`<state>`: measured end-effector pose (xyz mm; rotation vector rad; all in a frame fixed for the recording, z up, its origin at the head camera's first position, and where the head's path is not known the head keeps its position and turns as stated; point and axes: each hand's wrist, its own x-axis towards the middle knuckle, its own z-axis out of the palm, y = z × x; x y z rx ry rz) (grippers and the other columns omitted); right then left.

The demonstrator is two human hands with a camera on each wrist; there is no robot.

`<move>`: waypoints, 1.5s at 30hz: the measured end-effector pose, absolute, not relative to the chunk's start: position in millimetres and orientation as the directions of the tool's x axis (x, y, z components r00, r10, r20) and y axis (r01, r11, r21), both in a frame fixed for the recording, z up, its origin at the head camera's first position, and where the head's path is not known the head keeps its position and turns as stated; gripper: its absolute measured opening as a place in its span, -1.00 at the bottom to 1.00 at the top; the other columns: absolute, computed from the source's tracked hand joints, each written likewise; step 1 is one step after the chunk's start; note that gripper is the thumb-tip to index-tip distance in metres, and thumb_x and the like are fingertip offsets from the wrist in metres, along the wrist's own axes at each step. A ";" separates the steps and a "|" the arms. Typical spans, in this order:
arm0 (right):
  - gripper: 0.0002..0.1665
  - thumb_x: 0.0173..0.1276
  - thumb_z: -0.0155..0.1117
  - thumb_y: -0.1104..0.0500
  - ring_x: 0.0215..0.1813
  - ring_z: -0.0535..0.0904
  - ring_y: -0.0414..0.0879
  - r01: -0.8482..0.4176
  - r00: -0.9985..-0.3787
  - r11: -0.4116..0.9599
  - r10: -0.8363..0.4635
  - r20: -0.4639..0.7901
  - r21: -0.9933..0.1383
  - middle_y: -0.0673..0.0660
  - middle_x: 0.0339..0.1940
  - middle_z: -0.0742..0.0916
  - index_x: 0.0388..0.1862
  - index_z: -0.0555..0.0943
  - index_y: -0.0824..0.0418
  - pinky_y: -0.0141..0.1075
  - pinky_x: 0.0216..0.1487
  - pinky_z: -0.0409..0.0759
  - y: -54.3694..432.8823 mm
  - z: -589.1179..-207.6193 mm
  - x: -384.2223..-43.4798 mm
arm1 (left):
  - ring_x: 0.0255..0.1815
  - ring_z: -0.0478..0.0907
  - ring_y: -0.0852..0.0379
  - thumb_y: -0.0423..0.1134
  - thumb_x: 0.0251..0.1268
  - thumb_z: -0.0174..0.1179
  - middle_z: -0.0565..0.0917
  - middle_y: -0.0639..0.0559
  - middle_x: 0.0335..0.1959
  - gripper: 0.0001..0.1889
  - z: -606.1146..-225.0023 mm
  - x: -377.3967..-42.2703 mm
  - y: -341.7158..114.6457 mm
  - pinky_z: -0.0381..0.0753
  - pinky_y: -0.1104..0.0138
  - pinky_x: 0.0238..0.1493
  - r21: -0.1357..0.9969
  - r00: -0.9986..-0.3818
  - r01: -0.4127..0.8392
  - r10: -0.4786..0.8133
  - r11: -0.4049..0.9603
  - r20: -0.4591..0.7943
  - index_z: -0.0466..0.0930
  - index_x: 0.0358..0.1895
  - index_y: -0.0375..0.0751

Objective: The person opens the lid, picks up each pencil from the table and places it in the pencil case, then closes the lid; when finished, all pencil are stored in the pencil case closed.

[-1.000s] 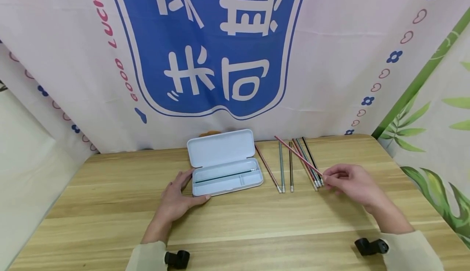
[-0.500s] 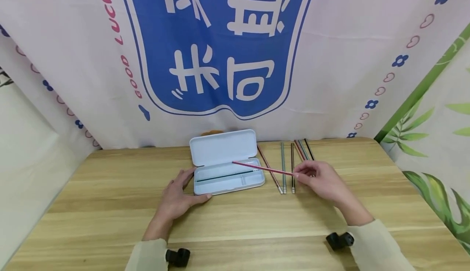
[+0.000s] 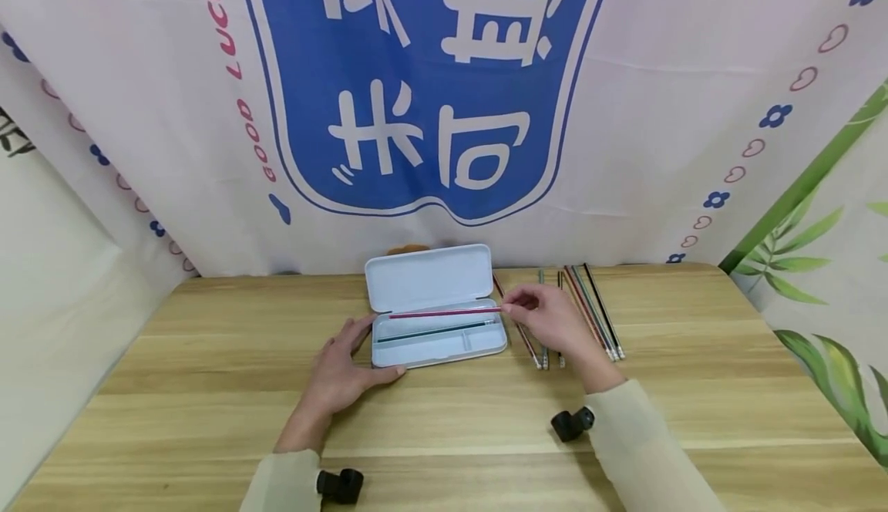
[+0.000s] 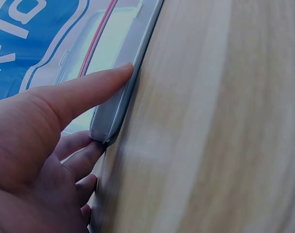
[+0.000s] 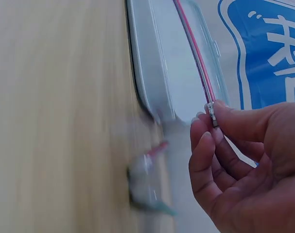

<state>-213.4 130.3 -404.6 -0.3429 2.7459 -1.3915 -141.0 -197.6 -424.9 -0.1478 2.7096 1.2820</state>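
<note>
A pale blue pencil case (image 3: 416, 356) lies on the table with its lid (image 3: 428, 277) raised. A dark green pencil (image 3: 433, 331) rests inside. My left hand (image 3: 340, 377) holds the case at its left end, thumb along the front rim and fingers around the end; the thumb (image 4: 96, 92) shows against the rim in the left wrist view. My right hand (image 3: 548, 319) pinches a red pencil (image 3: 444, 313) by its eraser end, between thumb and fingertips. This pencil extends leftward over the back part of the case, above the green one. Whether it touches the bottom I cannot tell.
Right of the case lie several pencils: a red one (image 3: 529, 346) and others partly behind my right hand, then a group with a black pencil (image 3: 605, 311). A printed cloth (image 3: 624, 149) hangs behind the wooden table (image 3: 444, 435).
My right hand has carried the red pencil leftward from the loose pencils to the case, turning it almost parallel to the case. My left hand stays at the case's left end.
</note>
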 end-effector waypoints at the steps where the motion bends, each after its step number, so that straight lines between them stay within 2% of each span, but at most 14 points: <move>1: -0.89 0.54 0.40 0.21 -0.19 0.65 -0.07 -0.178 -0.974 0.563 -0.219 0.062 -0.807 0.15 -0.21 0.82 -0.08 0.79 0.22 -0.30 -0.17 0.59 125.9 -405.4 -214.8 | 0.85 -0.20 -0.27 0.05 0.07 0.67 0.28 -0.20 0.73 0.09 -424.9 -140.9 -197.7 -0.31 -0.27 0.80 0.761 -0.985 -0.148 -0.029 0.632 -0.168 0.27 0.68 -0.03; 10: -0.90 0.55 0.39 0.21 -0.20 0.60 -0.07 -0.145 -0.974 0.548 -0.225 0.021 -0.824 0.13 -0.22 0.78 -0.10 0.79 0.20 -0.30 -0.20 0.56 106.0 -411.6 -219.5 | 0.85 -0.19 -0.27 0.03 0.06 0.68 0.31 -0.20 0.71 0.08 -427.1 -140.6 -197.8 -0.31 -0.24 0.81 0.763 -0.986 -0.145 -0.028 0.629 -0.164 0.29 0.67 -0.04; 19: -0.94 0.47 0.48 0.23 -0.22 0.64 -0.08 -0.152 -0.977 0.538 -0.208 0.044 -0.829 0.14 -0.22 0.82 -0.16 0.83 0.19 -0.31 -0.17 0.60 99.2 -414.2 -221.7 | 0.85 -0.18 -0.28 0.03 0.07 0.67 0.29 -0.19 0.72 0.09 -425.3 -141.1 -198.2 -0.31 -0.24 0.81 0.757 -0.987 -0.140 -0.028 0.638 -0.159 0.27 0.68 -0.03; 27: -0.96 0.42 0.54 0.20 -0.22 0.62 -0.08 -0.131 -0.987 0.567 -0.156 0.051 -0.813 0.10 -0.21 0.85 -0.21 0.87 0.14 -0.32 -0.21 0.55 96.1 -417.3 -223.8 | 0.84 -0.18 -0.28 0.05 0.08 0.66 0.27 -0.19 0.74 0.08 -425.6 -141.5 -199.4 -0.31 -0.24 0.81 0.751 -0.986 -0.143 -0.030 0.645 -0.162 0.27 0.68 -0.03; 38: -0.94 0.36 0.59 0.19 -0.10 0.65 -0.03 -0.134 -0.988 0.594 -0.138 0.063 -0.793 0.16 -0.02 0.82 -0.25 0.89 0.16 -0.30 -0.11 0.58 97.1 -422.3 -225.3 | 0.84 -0.16 -0.29 0.07 0.08 0.66 0.25 -0.19 0.74 0.09 -426.4 -141.7 -199.0 -0.29 -0.26 0.81 0.739 -0.986 -0.143 -0.034 0.658 -0.161 0.28 0.68 -0.01; 45: -0.95 0.39 0.57 0.16 -0.04 0.65 0.01 -0.090 -0.992 0.628 -0.124 0.015 -0.773 0.16 0.00 0.78 -0.27 0.89 0.11 -0.25 -0.07 0.58 98.4 -424.0 -227.2 | 0.85 -0.18 -0.28 0.06 0.08 0.66 0.28 -0.18 0.74 0.08 -426.5 -141.9 -198.7 -0.30 -0.25 0.81 0.747 -0.986 -0.145 -0.031 0.649 -0.165 0.27 0.68 -0.02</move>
